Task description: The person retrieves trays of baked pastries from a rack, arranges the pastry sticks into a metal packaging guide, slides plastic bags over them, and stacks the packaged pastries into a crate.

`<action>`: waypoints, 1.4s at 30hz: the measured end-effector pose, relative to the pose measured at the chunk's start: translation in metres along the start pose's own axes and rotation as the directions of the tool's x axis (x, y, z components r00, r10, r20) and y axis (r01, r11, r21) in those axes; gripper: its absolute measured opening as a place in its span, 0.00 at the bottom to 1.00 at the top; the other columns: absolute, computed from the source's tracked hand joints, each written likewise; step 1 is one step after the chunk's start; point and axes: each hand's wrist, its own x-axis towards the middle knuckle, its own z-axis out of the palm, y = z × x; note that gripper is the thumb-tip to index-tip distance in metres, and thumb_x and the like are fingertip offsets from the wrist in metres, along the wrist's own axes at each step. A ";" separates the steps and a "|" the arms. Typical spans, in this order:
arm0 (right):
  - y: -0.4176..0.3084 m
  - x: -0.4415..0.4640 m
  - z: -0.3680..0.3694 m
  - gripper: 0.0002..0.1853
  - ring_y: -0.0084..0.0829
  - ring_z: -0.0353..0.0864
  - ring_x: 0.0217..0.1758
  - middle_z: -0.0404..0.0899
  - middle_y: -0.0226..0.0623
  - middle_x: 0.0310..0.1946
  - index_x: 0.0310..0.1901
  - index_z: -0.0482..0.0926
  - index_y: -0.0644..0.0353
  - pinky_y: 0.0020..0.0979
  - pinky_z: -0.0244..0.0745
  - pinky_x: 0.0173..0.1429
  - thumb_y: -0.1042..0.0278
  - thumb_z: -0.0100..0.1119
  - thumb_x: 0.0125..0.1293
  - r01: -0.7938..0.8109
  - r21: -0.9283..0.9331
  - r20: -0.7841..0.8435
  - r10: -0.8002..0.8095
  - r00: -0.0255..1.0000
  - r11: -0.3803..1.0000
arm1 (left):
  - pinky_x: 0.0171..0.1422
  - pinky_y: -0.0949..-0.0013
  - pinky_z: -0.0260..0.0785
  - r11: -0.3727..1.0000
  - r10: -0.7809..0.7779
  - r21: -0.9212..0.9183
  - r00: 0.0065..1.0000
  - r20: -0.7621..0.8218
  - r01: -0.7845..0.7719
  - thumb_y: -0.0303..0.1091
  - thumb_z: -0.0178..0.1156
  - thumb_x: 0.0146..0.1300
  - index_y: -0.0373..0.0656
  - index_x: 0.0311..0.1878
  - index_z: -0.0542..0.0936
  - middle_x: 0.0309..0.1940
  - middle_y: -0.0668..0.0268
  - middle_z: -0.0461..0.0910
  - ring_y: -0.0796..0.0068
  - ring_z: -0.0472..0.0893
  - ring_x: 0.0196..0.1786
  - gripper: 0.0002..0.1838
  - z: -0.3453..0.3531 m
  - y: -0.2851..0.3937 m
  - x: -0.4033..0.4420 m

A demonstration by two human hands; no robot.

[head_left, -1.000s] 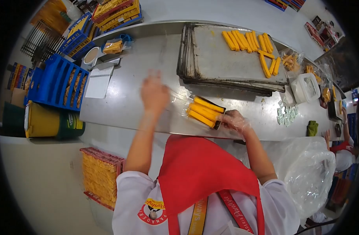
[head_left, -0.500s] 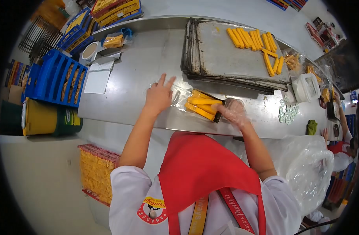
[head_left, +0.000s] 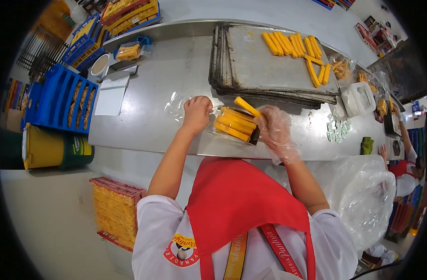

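My right hand (head_left: 275,128), in a clear plastic glove, pinches one yellow bread stick (head_left: 247,107) at its end. The stick is tilted above a small dark tray (head_left: 255,136). Several more yellow sticks (head_left: 234,123) lie side by side in that tray, with clear plastic around them. To the left of the tray, my bare left hand (head_left: 197,112) is closed, fingers curled over clear film. This looks like the loose end of a plastic bag (head_left: 175,105), which spreads out on the steel table. The fingertips are partly hidden.
Stacked baking sheets (head_left: 250,70) carry more yellow sticks (head_left: 292,44) at the back. A white tub (head_left: 360,99), small packets (head_left: 337,129) and a green cloth (head_left: 367,145) lie to the right. At left are a notebook (head_left: 111,95) and a blue crate (head_left: 64,98). A co-worker (head_left: 404,170) stands far right.
My left hand has gone from spread fingers to closed. My right hand has lifted one stick up from the tray. The sticks in the tray now lie more evenly.
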 end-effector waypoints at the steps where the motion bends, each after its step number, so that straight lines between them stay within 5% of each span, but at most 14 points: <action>1: -0.001 -0.001 -0.006 0.07 0.51 0.82 0.40 0.84 0.46 0.38 0.36 0.84 0.60 0.44 0.77 0.45 0.69 0.63 0.57 -0.012 -0.056 -0.028 0.011 1.000 0.998 | 0.69 0.48 0.55 0.999 -0.020 -0.042 1.000 -0.001 0.020 0.31 0.56 0.66 0.47 0.41 0.77 0.47 0.65 0.79 0.58 0.74 0.60 0.03 0.000 -0.001 -0.001; 7: 0.020 -0.005 0.026 0.11 0.54 0.82 0.45 0.83 0.52 0.41 0.39 0.82 0.65 0.48 0.77 0.51 0.68 0.66 0.57 -0.011 -0.350 0.373 0.151 0.915 0.937 | 0.68 0.49 0.57 0.997 -0.039 -0.072 0.998 -0.050 0.035 0.32 0.55 0.67 0.46 0.41 0.77 0.46 0.64 0.79 0.58 0.74 0.60 0.04 0.004 0.000 -0.003; 11: 0.019 -0.005 0.052 0.20 0.53 0.76 0.62 0.78 0.56 0.55 0.50 0.82 0.64 0.45 0.71 0.66 0.60 0.67 0.61 0.032 -0.099 0.149 -0.017 0.989 0.995 | 0.67 0.48 0.58 0.992 -0.097 -0.077 0.994 0.045 0.101 0.35 0.56 0.67 0.46 0.43 0.77 0.49 0.63 0.80 0.58 0.73 0.61 0.06 0.002 0.004 -0.002; 14: 0.025 -0.010 0.027 0.19 0.53 0.73 0.63 0.76 0.54 0.58 0.52 0.82 0.62 0.47 0.69 0.65 0.57 0.61 0.68 -0.113 -0.177 0.005 0.115 0.993 0.978 | 0.67 0.47 0.59 0.993 -0.091 -0.069 0.991 0.099 0.098 0.43 0.66 0.60 0.49 0.54 0.78 0.55 0.62 0.78 0.57 0.73 0.64 0.20 -0.031 0.020 -0.007; 19: 0.120 -0.063 -0.019 0.29 0.45 0.82 0.51 0.83 0.48 0.46 0.46 0.81 0.66 0.43 0.74 0.56 0.41 0.53 0.72 -0.470 -0.411 -0.107 0.470 0.876 0.781 | 0.71 0.46 0.57 0.877 0.342 0.278 0.915 0.213 -0.392 0.47 0.81 0.31 0.55 0.74 0.63 0.60 0.58 0.74 0.53 0.74 0.62 0.60 -0.048 0.044 -0.011; 21: 0.160 -0.083 -0.005 0.38 0.44 0.82 0.45 0.82 0.52 0.42 0.48 0.80 0.76 0.43 0.77 0.52 0.35 0.57 0.68 -0.924 0.143 0.278 0.882 0.381 0.354 | 0.71 0.46 0.57 0.895 0.328 0.200 0.893 0.309 -0.398 0.44 0.80 0.31 0.54 0.75 0.62 0.58 0.58 0.75 0.53 0.74 0.61 0.61 -0.028 0.050 -0.004; 22: 0.142 -0.078 -0.004 0.38 0.44 0.82 0.45 0.82 0.52 0.42 0.48 0.80 0.76 0.43 0.77 0.52 0.35 0.57 0.68 -0.923 0.144 0.279 0.881 0.383 0.356 | 0.72 0.45 0.56 0.909 0.322 0.119 0.856 0.404 -0.398 0.41 0.80 0.30 0.52 0.75 0.60 0.55 0.57 0.76 0.54 0.75 0.60 0.62 -0.019 0.055 0.000; 25: 0.068 -0.054 0.027 0.30 0.34 0.78 0.31 0.77 0.37 0.28 0.40 0.81 0.71 0.36 0.76 0.36 0.42 0.67 0.63 -0.657 0.754 0.384 0.814 0.437 -0.003 | 0.72 0.47 0.57 0.904 0.401 -0.025 0.824 0.401 -0.427 0.37 0.78 0.30 0.49 0.76 0.59 0.50 0.56 0.77 0.54 0.76 0.57 0.62 0.000 0.077 0.006; 29: 0.091 -0.065 0.010 0.25 0.32 0.80 0.33 0.80 0.40 0.32 0.41 0.82 0.69 0.35 0.77 0.39 0.49 0.68 0.61 -0.723 0.656 0.245 0.844 0.477 0.219 | 0.68 0.49 0.61 0.919 0.362 0.018 0.860 0.361 -0.394 0.37 0.77 0.31 0.47 0.76 0.57 0.49 0.56 0.77 0.54 0.77 0.55 0.62 0.009 0.081 0.003; 30: 0.099 -0.072 -0.005 0.21 0.36 0.81 0.38 0.81 0.41 0.39 0.46 0.83 0.65 0.36 0.77 0.45 0.55 0.66 0.57 -0.786 0.332 0.189 0.779 0.597 0.522 | 0.68 0.49 0.61 0.916 0.369 0.010 0.855 0.365 -0.400 0.37 0.77 0.31 0.47 0.76 0.57 0.49 0.56 0.77 0.54 0.77 0.55 0.62 0.006 0.081 0.003; 32: 0.108 -0.082 -0.034 0.27 0.43 0.83 0.49 0.83 0.43 0.53 0.55 0.85 0.56 0.39 0.77 0.56 0.69 0.62 0.48 -0.435 -0.430 0.257 0.569 0.781 0.791 | 0.68 0.50 0.61 0.932 0.334 0.002 0.862 0.381 -0.362 0.37 0.78 0.31 0.46 0.76 0.57 0.49 0.55 0.77 0.53 0.77 0.55 0.62 0.001 0.081 0.005; 37: 0.112 -0.106 -0.021 0.15 0.49 0.78 0.58 0.83 0.41 0.52 0.41 0.88 0.54 0.48 0.74 0.59 0.65 0.66 0.49 -0.381 -0.433 0.198 0.499 0.844 0.817 | 0.68 0.52 0.61 0.930 0.345 -0.002 0.869 0.354 -0.368 0.37 0.78 0.31 0.45 0.75 0.57 0.48 0.55 0.78 0.53 0.77 0.55 0.62 0.001 0.080 0.003; 40: 0.112 -0.098 -0.015 0.18 0.42 0.78 0.57 0.84 0.40 0.48 0.46 0.88 0.55 0.46 0.77 0.55 0.66 0.64 0.52 -0.482 -0.317 0.260 0.564 0.784 0.817 | 0.67 0.53 0.62 0.922 0.371 -0.021 0.867 0.333 -0.386 0.37 0.78 0.31 0.45 0.76 0.57 0.48 0.56 0.78 0.53 0.77 0.55 0.63 0.003 0.082 0.005; 42: 0.121 -0.099 0.016 0.28 0.36 0.78 0.59 0.82 0.43 0.52 0.60 0.81 0.58 0.41 0.78 0.55 0.67 0.62 0.54 -0.625 0.370 0.171 0.611 0.773 0.687 | 0.67 0.55 0.62 0.914 0.394 -0.043 0.859 0.327 -0.403 0.36 0.78 0.31 0.45 0.76 0.56 0.48 0.57 0.78 0.54 0.77 0.55 0.63 0.010 0.087 0.004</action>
